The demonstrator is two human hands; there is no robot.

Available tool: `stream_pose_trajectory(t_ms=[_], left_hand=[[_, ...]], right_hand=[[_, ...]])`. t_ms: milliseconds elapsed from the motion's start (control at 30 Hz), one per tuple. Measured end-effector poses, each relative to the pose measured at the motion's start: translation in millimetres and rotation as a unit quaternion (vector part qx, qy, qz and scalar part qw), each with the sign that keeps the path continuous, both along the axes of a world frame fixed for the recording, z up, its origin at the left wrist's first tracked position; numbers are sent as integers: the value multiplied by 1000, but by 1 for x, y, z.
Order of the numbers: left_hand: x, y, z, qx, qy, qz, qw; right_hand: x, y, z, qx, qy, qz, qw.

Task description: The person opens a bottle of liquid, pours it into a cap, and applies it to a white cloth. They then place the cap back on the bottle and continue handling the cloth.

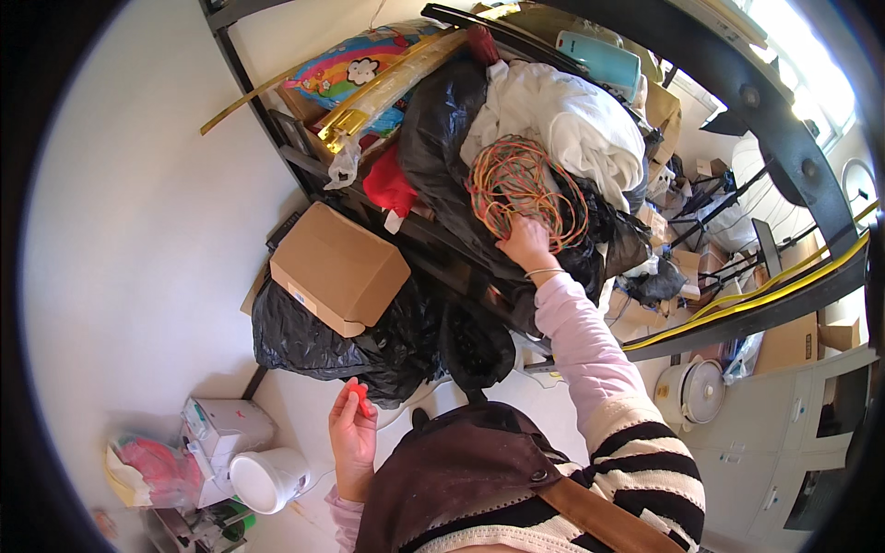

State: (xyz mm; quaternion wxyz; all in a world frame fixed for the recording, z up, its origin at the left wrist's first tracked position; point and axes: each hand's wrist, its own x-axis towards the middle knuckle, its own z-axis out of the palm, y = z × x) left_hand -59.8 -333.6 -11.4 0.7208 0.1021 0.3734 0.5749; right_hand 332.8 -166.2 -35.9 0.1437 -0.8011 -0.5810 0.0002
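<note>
My right hand (529, 242) reaches forward to a loose coil of thin twisted wire (511, 181), orange, green and yellowish. Its fingers grip the coil's near edge, and the fingertips are partly hidden among the strands. Under and behind the coil lie white cloth (588, 128) and a black plastic bag (442, 124), heaped on a black metal-framed rack. My left hand (352, 432) is raised low in front of me, left of my body. Between its thumb and fingers it pinches a small red piece (360, 399), too small to identify.
A cardboard box (339, 266) rests on a black plastic bag (297, 339) left of the rack. A gold-wrapped roll (394, 83) and a light blue cylinder (601, 62) lie farther back. A black rail (733, 321) with yellow cable curves along the right. A white bucket (266, 480) stands at lower left.
</note>
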Motion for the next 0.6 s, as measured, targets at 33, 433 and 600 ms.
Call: stream_pose_trajectory(t_ms=[33, 433, 600], left_hand=[[-2, -1, 0, 0, 1, 3, 1000], [-11, -4, -4, 7, 0, 12, 1000], [-12, -4, -6, 10, -9, 9, 1000]], right_hand=[[6, 1, 3, 62, -26, 31, 997], [56, -27, 217, 327, 255, 89, 906], [31, -52, 233, 302, 619, 125, 714]])
